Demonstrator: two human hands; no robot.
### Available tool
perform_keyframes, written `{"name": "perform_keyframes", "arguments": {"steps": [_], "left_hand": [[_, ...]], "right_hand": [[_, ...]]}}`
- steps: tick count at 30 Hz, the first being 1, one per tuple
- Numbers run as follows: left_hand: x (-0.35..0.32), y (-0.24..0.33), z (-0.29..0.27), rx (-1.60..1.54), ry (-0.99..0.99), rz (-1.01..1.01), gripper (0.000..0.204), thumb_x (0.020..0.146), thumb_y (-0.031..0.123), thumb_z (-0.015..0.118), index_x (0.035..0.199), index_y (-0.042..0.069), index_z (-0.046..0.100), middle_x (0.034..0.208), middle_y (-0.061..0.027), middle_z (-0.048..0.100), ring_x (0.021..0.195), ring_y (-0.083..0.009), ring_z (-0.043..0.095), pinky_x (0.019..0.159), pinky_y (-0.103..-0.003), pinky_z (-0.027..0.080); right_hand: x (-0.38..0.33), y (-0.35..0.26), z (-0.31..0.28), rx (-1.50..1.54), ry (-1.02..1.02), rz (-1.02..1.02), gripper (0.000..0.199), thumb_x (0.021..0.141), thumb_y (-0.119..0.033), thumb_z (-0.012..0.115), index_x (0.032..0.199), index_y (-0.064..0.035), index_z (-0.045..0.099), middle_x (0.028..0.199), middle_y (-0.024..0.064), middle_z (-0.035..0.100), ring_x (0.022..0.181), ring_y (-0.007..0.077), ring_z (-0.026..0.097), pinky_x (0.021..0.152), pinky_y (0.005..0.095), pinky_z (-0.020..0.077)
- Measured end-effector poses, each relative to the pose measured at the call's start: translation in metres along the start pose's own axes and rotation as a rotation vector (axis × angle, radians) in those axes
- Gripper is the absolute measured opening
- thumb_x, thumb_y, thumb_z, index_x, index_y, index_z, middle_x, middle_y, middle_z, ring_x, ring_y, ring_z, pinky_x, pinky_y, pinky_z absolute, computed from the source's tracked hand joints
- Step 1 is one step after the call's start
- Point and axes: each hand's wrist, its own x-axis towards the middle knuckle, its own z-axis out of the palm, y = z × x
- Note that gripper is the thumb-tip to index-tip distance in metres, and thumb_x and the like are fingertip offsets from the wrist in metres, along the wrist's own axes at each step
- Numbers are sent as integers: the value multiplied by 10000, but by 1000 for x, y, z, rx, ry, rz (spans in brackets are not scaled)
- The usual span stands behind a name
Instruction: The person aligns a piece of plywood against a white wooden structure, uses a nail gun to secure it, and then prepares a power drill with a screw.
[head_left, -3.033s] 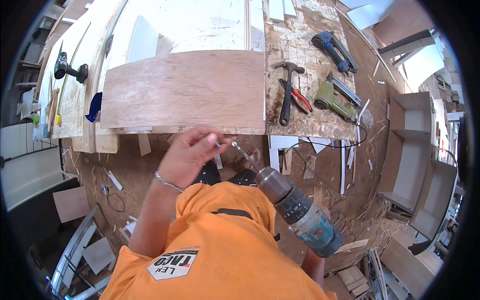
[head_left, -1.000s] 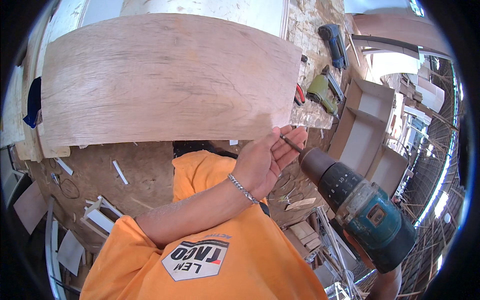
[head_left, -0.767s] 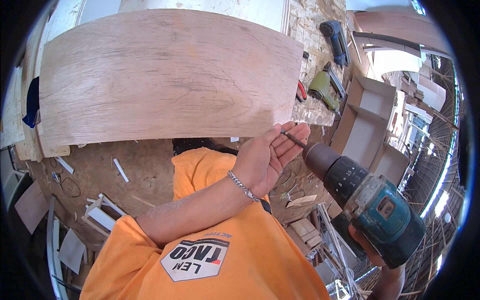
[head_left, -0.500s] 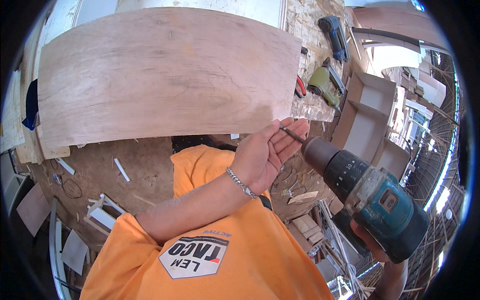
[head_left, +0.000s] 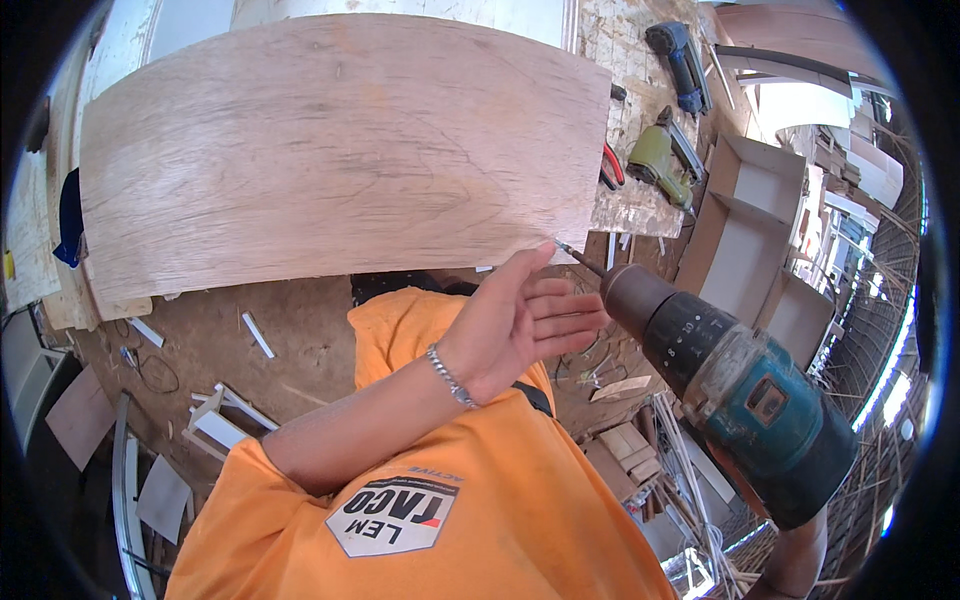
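Observation:
A curved-edged plywood board (head_left: 340, 160) lies on the workbench in front of me. My right hand (head_left: 738, 487), mostly hidden behind the tool, grips a teal and black cordless drill (head_left: 765, 405). Its thin bit (head_left: 585, 261) points up and left at the board's near right corner. What looks like a small screw (head_left: 560, 244) sits at the bit's tip, at the board's surface. Close beside that tip is the thumb of my left hand (head_left: 505, 325). The left fingers are stretched out below the bit, with the palm showing and nothing visible in it.
On the workbench (head_left: 640, 215) right of the board lie red-handled pliers (head_left: 612, 167), a green nail gun (head_left: 660, 160) and a dark blue nail gun (head_left: 680, 65). An open box-like cabinet (head_left: 745, 215) stands further right. Wood offcuts (head_left: 258, 335) litter the floor.
The bit's tip has moved up and slightly left, onto the board's corner. My left fingers have come away from the bit and dropped lower; the thumb stays by the tip.

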Motion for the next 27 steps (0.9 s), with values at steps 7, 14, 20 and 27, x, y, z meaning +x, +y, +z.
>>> {"name": "perform_keyframes", "arguments": {"steps": [7,14,20,27], "left_hand": [[10,-13,-8,351,386,554,441,910,384,784,1161,51,642,1104,-94,684,1066,-207,655,927,-352,543],[23,-10,-16,456,310,753,307,904,230,802,1107,47,662,1060,-20,685,964,-113,618,861,-303,518],[24,-6,-20,559,320,814,219,890,173,803,1024,48,684,957,-19,690,857,-115,622,776,-287,518],[25,-6,-20,601,316,885,218,888,189,802,988,33,687,878,-12,683,793,-108,620,738,-282,518]], "right_hand": [[5,0,-1,0,-2,-8,497,793,-247,867,1203,-44,673,1101,69,721,964,188,687,883,351,544],[9,4,-4,3,-2,-23,500,795,-255,863,1204,-40,675,1100,70,722,964,184,687,881,349,546],[17,9,-4,13,1,-34,503,796,-262,860,1206,-36,676,1100,71,723,965,182,687,880,347,547],[23,16,6,37,14,-97,506,798,-270,856,1207,-32,677,1099,72,725,965,178,687,878,345,549]]}}
